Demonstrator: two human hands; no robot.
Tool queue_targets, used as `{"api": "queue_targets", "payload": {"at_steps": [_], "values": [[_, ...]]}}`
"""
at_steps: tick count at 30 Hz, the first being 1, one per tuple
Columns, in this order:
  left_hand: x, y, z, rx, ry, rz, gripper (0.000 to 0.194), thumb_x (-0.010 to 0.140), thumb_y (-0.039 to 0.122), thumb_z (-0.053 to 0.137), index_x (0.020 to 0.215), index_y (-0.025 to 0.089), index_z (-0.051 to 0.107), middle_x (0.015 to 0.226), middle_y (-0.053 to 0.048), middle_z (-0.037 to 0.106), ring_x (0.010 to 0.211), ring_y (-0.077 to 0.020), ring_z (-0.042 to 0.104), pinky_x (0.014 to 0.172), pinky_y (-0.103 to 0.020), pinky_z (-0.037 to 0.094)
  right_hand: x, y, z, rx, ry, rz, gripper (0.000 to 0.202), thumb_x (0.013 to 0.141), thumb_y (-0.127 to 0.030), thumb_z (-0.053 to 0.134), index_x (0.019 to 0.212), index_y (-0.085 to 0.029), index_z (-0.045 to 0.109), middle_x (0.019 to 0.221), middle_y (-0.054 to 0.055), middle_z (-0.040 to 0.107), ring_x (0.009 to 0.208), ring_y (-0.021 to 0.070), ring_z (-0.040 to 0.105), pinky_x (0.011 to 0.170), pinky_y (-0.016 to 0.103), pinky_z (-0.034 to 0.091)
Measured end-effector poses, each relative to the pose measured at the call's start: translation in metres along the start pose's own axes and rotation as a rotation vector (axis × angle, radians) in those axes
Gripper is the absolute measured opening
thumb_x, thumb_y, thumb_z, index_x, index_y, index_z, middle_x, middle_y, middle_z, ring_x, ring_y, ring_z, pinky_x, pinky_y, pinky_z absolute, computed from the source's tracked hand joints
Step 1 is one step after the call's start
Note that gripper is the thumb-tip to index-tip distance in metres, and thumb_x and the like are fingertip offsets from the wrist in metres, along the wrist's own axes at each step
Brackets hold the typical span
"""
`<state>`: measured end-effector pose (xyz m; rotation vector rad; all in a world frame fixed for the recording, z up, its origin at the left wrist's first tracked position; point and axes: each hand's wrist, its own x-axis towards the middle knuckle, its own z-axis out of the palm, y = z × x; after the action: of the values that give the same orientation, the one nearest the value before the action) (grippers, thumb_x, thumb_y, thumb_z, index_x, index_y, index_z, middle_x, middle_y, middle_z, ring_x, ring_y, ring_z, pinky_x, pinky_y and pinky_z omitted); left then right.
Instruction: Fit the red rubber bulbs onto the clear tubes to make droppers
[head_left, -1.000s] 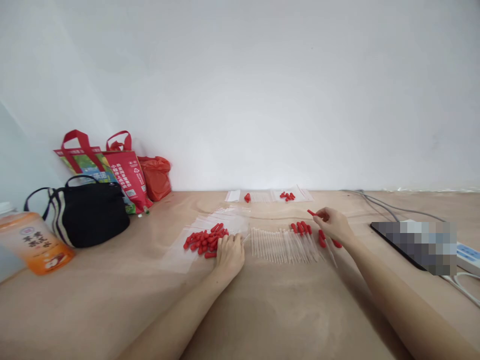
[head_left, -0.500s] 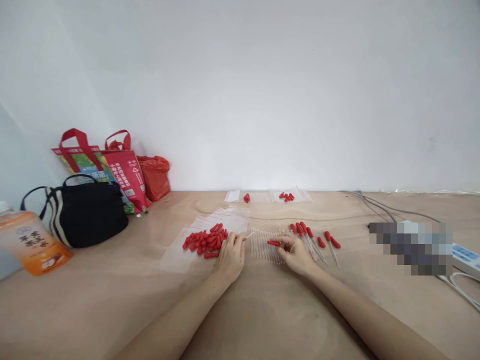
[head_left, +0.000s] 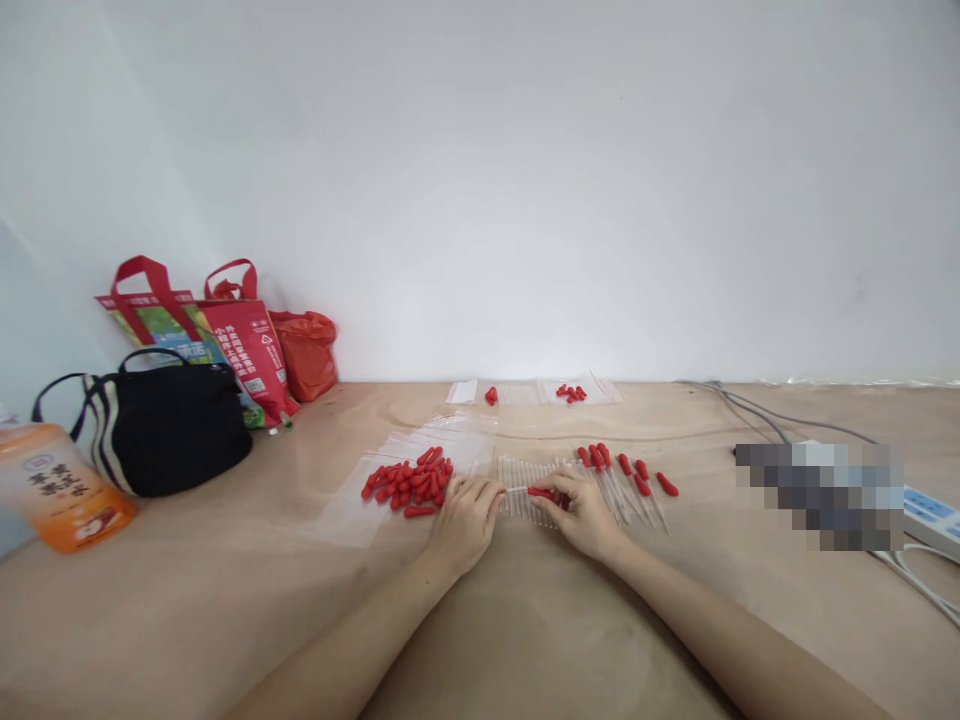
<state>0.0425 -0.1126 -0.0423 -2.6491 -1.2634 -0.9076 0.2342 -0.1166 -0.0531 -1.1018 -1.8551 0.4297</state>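
Observation:
My left hand (head_left: 466,510) is closed on a thin clear dropper tube (head_left: 516,490) that points right. Pinched in my right hand (head_left: 579,510) is a red rubber bulb (head_left: 539,493), and the tube's end meets its opening. Beneath and between the hands lies a row of loose tubes (head_left: 517,470). Beside my left hand, a pile of red bulbs (head_left: 405,485) rests on a clear plastic bag (head_left: 352,515). To the right of my right hand are several droppers (head_left: 611,480) with red bulbs fitted on them, and loose bulbs (head_left: 667,485) lie close by.
Against the wall lies a flat clear bag (head_left: 609,390) with tubes and red bulbs. At left stand a black bag (head_left: 176,430), carrier bags (head_left: 251,350) and an orange pouch (head_left: 75,495). Cables (head_left: 757,408), a blurred object (head_left: 825,500) and a power strip (head_left: 930,515) are at right.
My hands have come closer together, bringing the tube in my left hand up to the bulb in my right. Some droppers at right have shifted slightly.

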Motion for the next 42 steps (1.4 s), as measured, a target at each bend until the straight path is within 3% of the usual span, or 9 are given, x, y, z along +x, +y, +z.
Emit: {"api": "queue_targets", "payload": {"at_steps": [10, 19, 42], "values": [[-0.001, -0.002, 0.001, -0.063, -0.032, 0.042, 0.024, 0.085, 0.013, 0.037, 0.097, 0.021, 0.057, 0.087, -0.003, 0.064, 0.084, -0.0166, 0.055, 0.077, -0.033, 0.033, -0.002, -0.002, 0.005, 0.09, -0.019, 0.024, 0.015, 0.079, -0.028, 0.048, 0.077, -0.017, 0.058, 0.068, 0.002, 0.059, 0.063, 0.013, 0.053, 0.06, 0.025, 0.044], [-0.003, -0.003, -0.001, -0.096, -0.024, 0.075, 0.031, 0.081, 0.007, 0.037, 0.1, 0.021, 0.058, 0.086, -0.003, 0.067, 0.081, -0.0158, 0.058, 0.074, -0.032, 0.032, -0.001, 0.0, 0.004, 0.083, -0.06, -0.041, 0.017, 0.081, -0.027, 0.045, 0.082, -0.019, 0.061, 0.078, 0.005, 0.061, 0.074, 0.016, 0.056, 0.069, 0.03, 0.044], [-0.01, 0.0, 0.003, 0.085, 0.019, 0.183, 0.035, 0.079, 0.005, 0.032, 0.093, 0.021, 0.06, 0.078, -0.002, 0.067, 0.067, -0.014, 0.056, 0.07, -0.033, 0.027, -0.01, -0.007, 0.003, 0.043, -0.152, -0.132, 0.013, 0.081, -0.024, 0.046, 0.082, -0.018, 0.058, 0.077, 0.005, 0.057, 0.072, 0.0147, 0.053, 0.065, 0.027, 0.044]]}}
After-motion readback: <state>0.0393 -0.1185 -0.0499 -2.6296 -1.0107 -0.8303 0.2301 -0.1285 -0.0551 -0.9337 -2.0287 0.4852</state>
